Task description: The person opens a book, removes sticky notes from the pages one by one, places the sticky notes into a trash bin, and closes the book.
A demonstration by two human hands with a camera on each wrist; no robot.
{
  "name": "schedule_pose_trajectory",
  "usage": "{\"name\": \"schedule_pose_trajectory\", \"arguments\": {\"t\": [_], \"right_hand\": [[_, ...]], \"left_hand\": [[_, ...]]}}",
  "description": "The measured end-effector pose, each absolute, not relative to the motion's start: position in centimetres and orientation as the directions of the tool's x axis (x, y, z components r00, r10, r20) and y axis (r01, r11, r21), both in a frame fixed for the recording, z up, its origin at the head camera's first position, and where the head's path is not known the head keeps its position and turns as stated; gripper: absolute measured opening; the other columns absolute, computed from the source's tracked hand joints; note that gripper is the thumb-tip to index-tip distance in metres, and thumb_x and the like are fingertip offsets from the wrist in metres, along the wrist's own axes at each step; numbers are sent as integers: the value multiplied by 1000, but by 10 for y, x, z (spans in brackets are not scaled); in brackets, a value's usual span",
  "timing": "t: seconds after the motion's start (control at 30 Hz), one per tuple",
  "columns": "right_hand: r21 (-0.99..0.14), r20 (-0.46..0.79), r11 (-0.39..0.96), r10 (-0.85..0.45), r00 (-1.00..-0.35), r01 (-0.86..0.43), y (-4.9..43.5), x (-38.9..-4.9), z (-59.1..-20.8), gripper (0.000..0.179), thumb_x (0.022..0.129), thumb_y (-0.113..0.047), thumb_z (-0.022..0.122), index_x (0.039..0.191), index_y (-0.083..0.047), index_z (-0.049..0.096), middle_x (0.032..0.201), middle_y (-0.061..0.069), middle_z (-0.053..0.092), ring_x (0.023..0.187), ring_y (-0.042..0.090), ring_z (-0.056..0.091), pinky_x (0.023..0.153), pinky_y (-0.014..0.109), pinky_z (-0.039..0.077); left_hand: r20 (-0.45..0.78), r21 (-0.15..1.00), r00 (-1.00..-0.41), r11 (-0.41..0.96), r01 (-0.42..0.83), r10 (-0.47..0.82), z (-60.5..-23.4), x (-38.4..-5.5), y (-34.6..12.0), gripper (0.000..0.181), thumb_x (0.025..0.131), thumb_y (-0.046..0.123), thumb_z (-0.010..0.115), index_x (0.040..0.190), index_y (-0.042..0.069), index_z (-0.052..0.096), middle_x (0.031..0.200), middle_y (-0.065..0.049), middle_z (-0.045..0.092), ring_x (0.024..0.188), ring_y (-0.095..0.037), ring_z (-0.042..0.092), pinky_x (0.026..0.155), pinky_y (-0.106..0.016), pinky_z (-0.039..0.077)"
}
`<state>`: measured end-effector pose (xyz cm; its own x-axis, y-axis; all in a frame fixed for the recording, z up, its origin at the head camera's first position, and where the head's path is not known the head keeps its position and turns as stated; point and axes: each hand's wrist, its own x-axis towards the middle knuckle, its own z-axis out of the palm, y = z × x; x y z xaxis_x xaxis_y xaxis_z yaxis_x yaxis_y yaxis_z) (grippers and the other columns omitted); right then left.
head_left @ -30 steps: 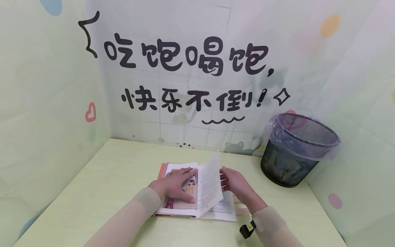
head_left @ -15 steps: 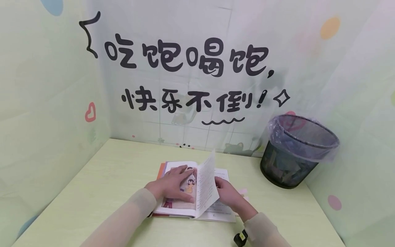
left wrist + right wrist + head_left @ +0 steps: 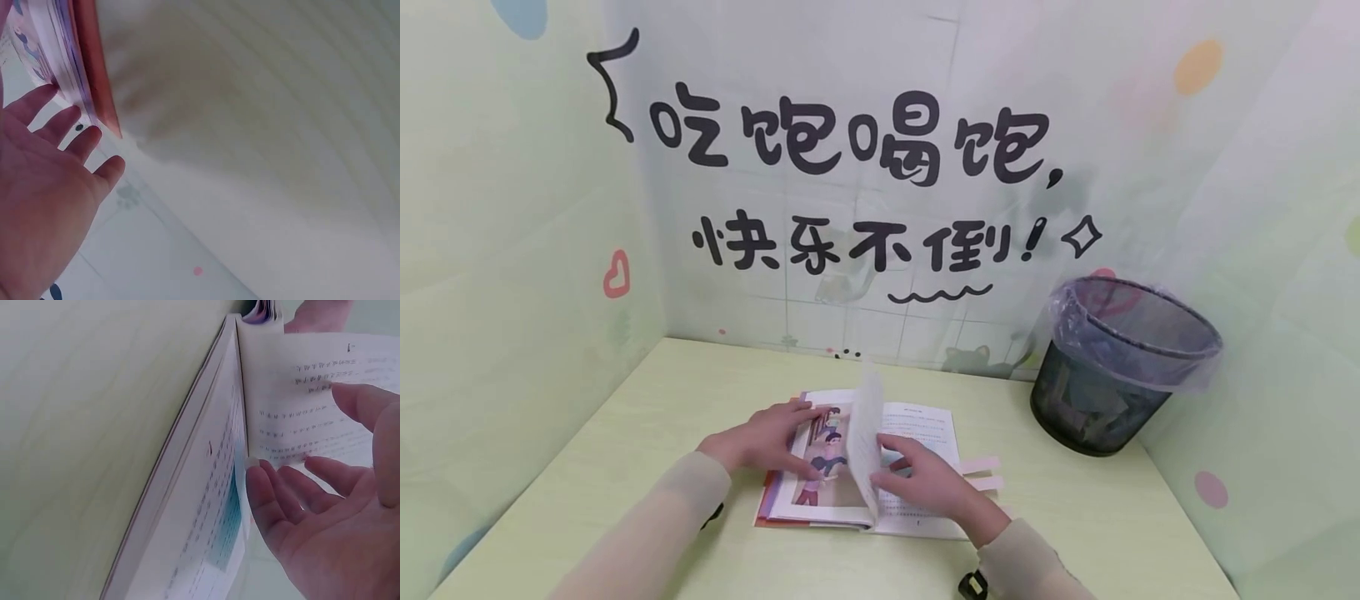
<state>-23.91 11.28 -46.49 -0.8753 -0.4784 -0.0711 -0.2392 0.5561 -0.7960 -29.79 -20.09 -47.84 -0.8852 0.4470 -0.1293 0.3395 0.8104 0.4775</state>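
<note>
An open book [image 3: 921,421] lies on the table, with a coloured picture on its left page and print on the right. One page [image 3: 867,454] stands nearly upright over the middle of the book. My right hand [image 3: 928,479] has its fingertips against the right side of that page, fingers spread and not pinching it in the right wrist view. At the picture page's left side is my left hand [image 3: 767,437], fingers extended over that page. The left wrist view shows the left fingers [image 3: 59,122] loosely spread by the book's edge [image 3: 81,75].
Pink paper tabs [image 3: 981,465] stick out from the book's right edge. A black mesh wastebasket [image 3: 1097,408] with a clear purplish liner stands at the back right of the pale table [image 3: 647,433]. Printed curtains [image 3: 880,333] enclose the back and sides.
The lifted page has swung leftward, with my right hand following it. My left hand has drawn back to the left, showing more of the picture.
</note>
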Motion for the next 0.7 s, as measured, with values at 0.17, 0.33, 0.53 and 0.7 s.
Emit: {"name": "schedule_pose_trajectory", "arguments": {"t": [0.17, 0.33, 0.53, 0.7], "right_hand": [[-725, -71, 619, -505, -860, -303, 103, -233, -465, 72, 101, -38, 79, 163, -12, 53, 165, 14, 52, 135, 32, 63, 109, 50, 57], [-625, -60, 686, -518, -853, -373, 97, -227, -468, 72, 95, -39, 84, 159, -17, 60, 173, 11, 45, 155, 37, 50, 126, 58, 46], [-528, -71, 740, -527, -847, -417, 90, -221, -465, 67, 95, -43, 85, 155, -23, 65, 175, 11, 42, 158, 40, 46, 124, 56, 48], [-453, -58, 764, -539, -840, -459, 86, -219, -463, 67, 94, -43, 86, 154, -22, 65, 173, 13, 44, 155, 41, 50, 123, 52, 50]], "left_hand": [[-134, 479, -897, 820, 314, 422, -480, -296, -212, 108, 79, 57, 94, 168, 19, 47, 178, -20, 34, 162, -53, 32, 127, -79, 30], [-113, 436, -899, 834, 337, 422, -479, -295, -217, 97, 84, 43, 91, 166, 12, 49, 175, -22, 40, 162, -51, 34, 128, -74, 32], [-139, 434, -897, 840, 325, 419, -475, -296, -220, 96, 85, 40, 91, 167, 12, 48, 175, -22, 39, 162, -51, 32, 128, -74, 32], [-149, 453, -897, 835, 312, 416, -466, -299, -218, 91, 89, 30, 88, 167, 9, 46, 175, -22, 40, 162, -52, 31, 129, -74, 31]]}}
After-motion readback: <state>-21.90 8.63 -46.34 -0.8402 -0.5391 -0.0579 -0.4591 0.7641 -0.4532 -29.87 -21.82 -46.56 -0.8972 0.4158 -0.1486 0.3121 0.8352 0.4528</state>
